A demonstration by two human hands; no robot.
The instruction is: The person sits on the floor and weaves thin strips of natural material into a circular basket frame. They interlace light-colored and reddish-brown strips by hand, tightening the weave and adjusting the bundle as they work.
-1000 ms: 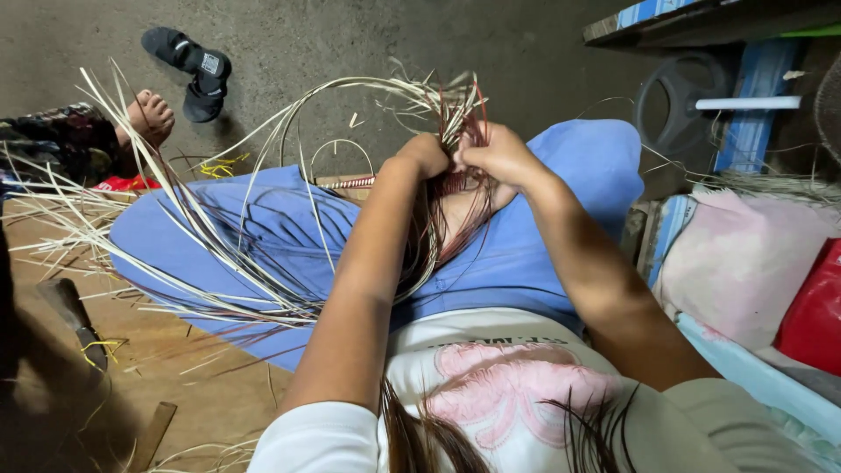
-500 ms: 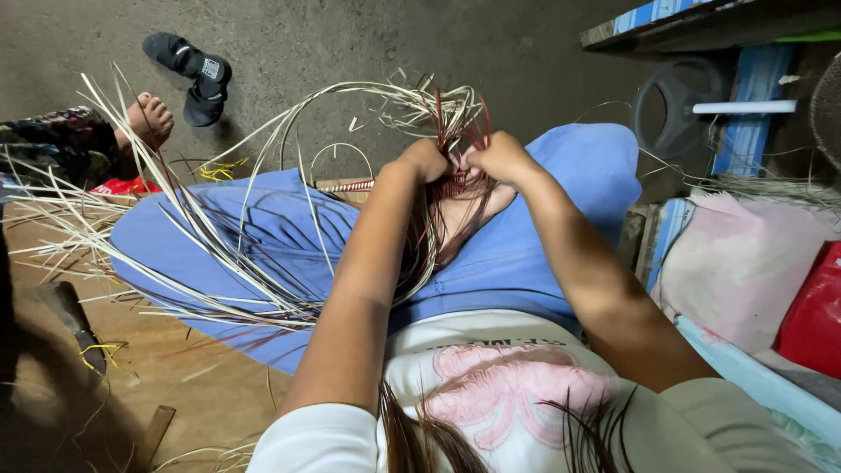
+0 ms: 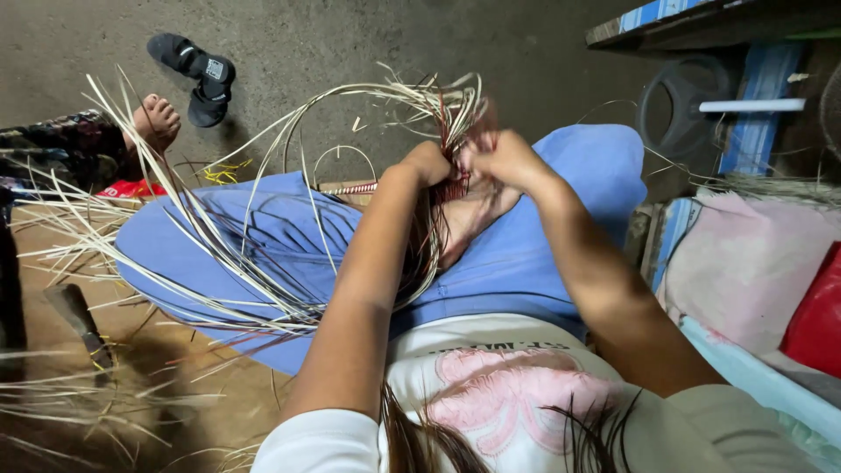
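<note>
Hands meet above the blue-clad lap (image 3: 543, 254): left hand (image 3: 427, 164) and right hand (image 3: 496, 156) both pinch pale weaving strips (image 3: 263, 254), which fan out leftward; black sandal (image 3: 194, 74) lies well apart.

Your hands, the left hand (image 3: 425, 164) and the right hand (image 3: 499, 153), meet on pale cream reed strips (image 3: 263, 228) mixed with dark reddish-brown ones. Your trousers (image 3: 526, 254) are plain periwinkle blue; your white shirt (image 3: 491, 394) carries a pink flower-like print. At far left lies a black sandal (image 3: 197, 74) on the grey concrete floor (image 3: 350, 44). At right sit a pale pink cloth (image 3: 745, 263) and a red bag (image 3: 815, 320).
</note>
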